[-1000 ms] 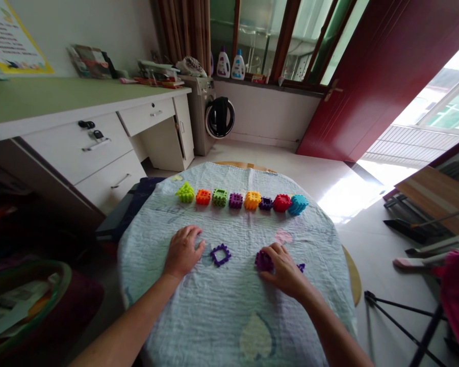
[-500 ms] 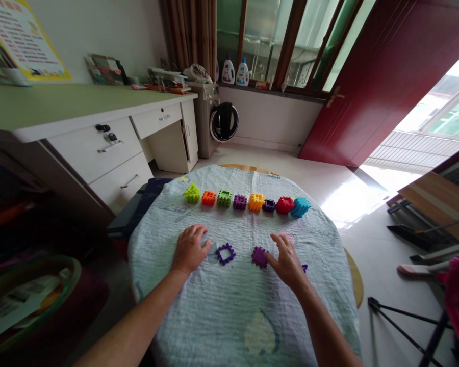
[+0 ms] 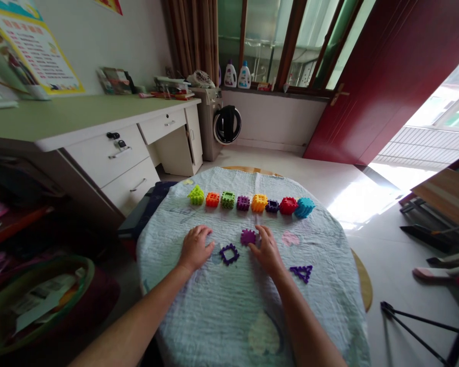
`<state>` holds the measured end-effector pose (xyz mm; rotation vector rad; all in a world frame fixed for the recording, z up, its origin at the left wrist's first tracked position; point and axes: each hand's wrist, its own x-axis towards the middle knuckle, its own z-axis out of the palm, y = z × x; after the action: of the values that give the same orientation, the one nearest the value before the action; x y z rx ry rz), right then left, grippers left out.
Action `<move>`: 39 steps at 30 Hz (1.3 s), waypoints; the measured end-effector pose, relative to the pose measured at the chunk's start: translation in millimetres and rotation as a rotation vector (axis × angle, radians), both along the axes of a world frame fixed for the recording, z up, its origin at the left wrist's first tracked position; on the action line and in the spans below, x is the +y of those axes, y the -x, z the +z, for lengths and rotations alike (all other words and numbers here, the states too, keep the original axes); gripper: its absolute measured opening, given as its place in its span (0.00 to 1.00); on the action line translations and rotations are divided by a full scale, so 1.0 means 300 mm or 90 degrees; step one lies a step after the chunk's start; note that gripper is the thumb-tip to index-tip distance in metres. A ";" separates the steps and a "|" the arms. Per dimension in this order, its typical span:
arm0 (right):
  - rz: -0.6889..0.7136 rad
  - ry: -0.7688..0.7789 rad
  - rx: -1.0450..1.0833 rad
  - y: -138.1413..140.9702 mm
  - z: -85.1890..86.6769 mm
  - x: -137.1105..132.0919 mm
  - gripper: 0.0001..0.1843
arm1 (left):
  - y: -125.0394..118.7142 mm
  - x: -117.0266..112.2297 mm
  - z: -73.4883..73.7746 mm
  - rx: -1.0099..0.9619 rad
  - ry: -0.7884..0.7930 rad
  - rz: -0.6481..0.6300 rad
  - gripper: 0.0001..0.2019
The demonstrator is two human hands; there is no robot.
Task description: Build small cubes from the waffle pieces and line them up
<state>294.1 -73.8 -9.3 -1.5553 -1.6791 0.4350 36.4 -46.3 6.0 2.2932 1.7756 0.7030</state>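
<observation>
Judging by the layout, the row of eight colored blocks (image 3: 243, 204) across the middle of the frame looks finished, while three flat purple pieces seem left to join: a solid square (image 3: 248, 237) just below the row, an open square frame (image 3: 233, 260) lower and to its left, and a triangle (image 3: 302, 268) at lower right. All lie flat and separate on the cloth-covered bench (image 3: 199, 318), with notched edges; the solid square looks more magenta. The left hand's (image 3: 194, 247) grip is released, holding nothing; the right hand (image 3: 266, 250) is at the solid square's right edge, whether pinching I cannot tell.
</observation>
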 end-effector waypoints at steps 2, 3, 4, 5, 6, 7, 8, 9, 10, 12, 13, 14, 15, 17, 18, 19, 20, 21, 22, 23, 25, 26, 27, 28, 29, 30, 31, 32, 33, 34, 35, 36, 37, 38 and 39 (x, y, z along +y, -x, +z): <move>-0.028 -0.015 0.017 0.005 -0.025 -0.005 0.27 | -0.020 0.011 0.023 -0.006 0.033 -0.023 0.13; -0.040 -0.020 0.024 0.005 -0.033 -0.010 0.26 | -0.040 0.016 0.039 -0.010 0.044 -0.046 0.13; -0.053 -0.024 0.029 0.004 -0.036 -0.015 0.25 | -0.068 0.022 0.057 -0.014 0.047 -0.078 0.15; -0.064 -0.026 0.034 0.004 -0.037 -0.019 0.25 | -0.102 0.028 0.076 -0.015 0.043 -0.112 0.16; -0.076 -0.029 0.038 0.004 -0.035 -0.022 0.25 | -0.140 0.035 0.093 -0.012 0.038 -0.147 0.18; -0.086 -0.031 0.041 0.005 -0.032 -0.022 0.25 | -0.181 0.042 0.108 -0.003 0.037 -0.185 0.20; -0.095 -0.032 0.045 0.006 -0.029 -0.021 0.25 | -0.222 0.050 0.120 0.017 0.041 -0.223 0.22; -0.102 -0.034 0.049 0.007 -0.026 -0.019 0.24 | -0.260 0.058 0.129 0.044 0.051 -0.252 0.23; -0.107 -0.036 0.055 0.007 -0.025 -0.016 0.24 | -0.294 0.067 0.136 0.077 0.069 -0.269 0.23; -0.114 -0.040 0.067 0.007 -0.023 -0.014 0.23 | -0.346 0.086 0.142 0.148 0.117 -0.272 0.21; -0.116 -0.043 0.071 0.007 -0.023 -0.014 0.22 | -0.363 0.095 0.144 0.178 0.139 -0.264 0.20; -0.117 -0.045 0.074 0.006 -0.023 -0.015 0.22 | -0.376 0.103 0.146 0.203 0.155 -0.255 0.18; -0.116 -0.046 0.074 0.005 -0.022 -0.016 0.21 | -0.385 0.110 0.148 0.220 0.165 -0.250 0.17; -0.110 -0.042 0.068 0.003 -0.019 -0.019 0.19 | -0.393 0.120 0.154 0.234 0.166 -0.262 0.14; -0.107 -0.038 0.064 0.002 -0.017 -0.020 0.18 | -0.392 0.123 0.158 0.235 0.164 -0.275 0.14; -0.104 -0.032 0.060 0.002 -0.014 -0.020 0.17 | -0.385 0.127 0.162 0.231 0.165 -0.288 0.14; -0.103 -0.028 0.055 0.001 -0.012 -0.020 0.16 | -0.373 0.130 0.166 0.219 0.171 -0.303 0.15; -0.102 -0.024 0.051 0.001 -0.010 -0.020 0.16 | -0.354 0.136 0.170 0.200 0.179 -0.314 0.16; -0.102 -0.023 0.048 0.000 -0.008 -0.020 0.15 | -0.325 0.143 0.175 0.174 0.190 -0.323 0.17; -0.102 -0.023 0.045 -0.001 -0.007 -0.020 0.15 | -0.288 0.152 0.179 0.144 0.199 -0.326 0.18; -0.096 -0.023 0.042 -0.003 -0.007 -0.019 0.14 | -0.188 0.176 0.191 0.087 0.200 -0.317 0.20; -0.092 -0.022 0.042 -0.004 -0.007 -0.019 0.13 | -0.128 0.191 0.199 0.068 0.188 -0.298 0.21; -0.089 -0.022 0.042 -0.005 -0.008 -0.019 0.13 | -0.064 0.208 0.209 0.054 0.173 -0.281 0.21; -0.086 -0.020 0.041 -0.006 -0.008 -0.019 0.12 | -0.001 0.225 0.219 0.046 0.164 -0.260 0.20; -0.084 -0.019 0.041 -0.006 -0.009 -0.020 0.12 | 0.061 0.244 0.231 0.039 0.152 -0.231 0.20; -0.083 -0.017 0.040 -0.007 -0.009 -0.020 0.12 | 0.117 0.263 0.244 0.038 0.141 -0.202 0.20; -0.083 -0.016 0.040 -0.007 -0.009 -0.020 0.11 | 0.165 0.283 0.256 0.040 0.127 -0.180 0.20; -0.083 -0.014 0.040 -0.007 -0.008 -0.020 0.11 | 0.204 0.302 0.267 0.044 0.113 -0.167 0.21; -0.083 -0.013 0.040 -0.007 -0.008 -0.020 0.11 | 0.231 0.320 0.275 0.051 0.101 -0.157 0.21; -0.084 -0.013 0.040 -0.007 -0.008 -0.019 0.10 | 0.246 0.335 0.281 0.060 0.094 -0.149 0.21; -0.085 -0.013 0.040 -0.006 -0.008 -0.019 0.10 | 0.250 0.348 0.284 0.069 0.095 -0.148 0.21; -0.088 -0.013 0.039 -0.005 -0.009 -0.018 0.10 | 0.243 0.356 0.283 0.077 0.100 -0.150 0.21; -0.090 -0.014 0.038 -0.005 -0.010 -0.017 0.10 | 0.226 0.360 0.279 0.083 0.108 -0.156 0.21; -0.093 -0.016 0.037 -0.004 -0.012 -0.016 0.10 | 0.201 0.359 0.272 0.086 0.117 -0.165 0.21; -0.095 -0.018 0.036 -0.004 -0.013 -0.015 0.10 | 0.170 0.353 0.265 0.086 0.125 -0.178 0.21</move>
<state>295.2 -78.2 -13.3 -1.6195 -1.5085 0.3717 -14.7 59.7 85.5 2.4314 1.4542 0.3173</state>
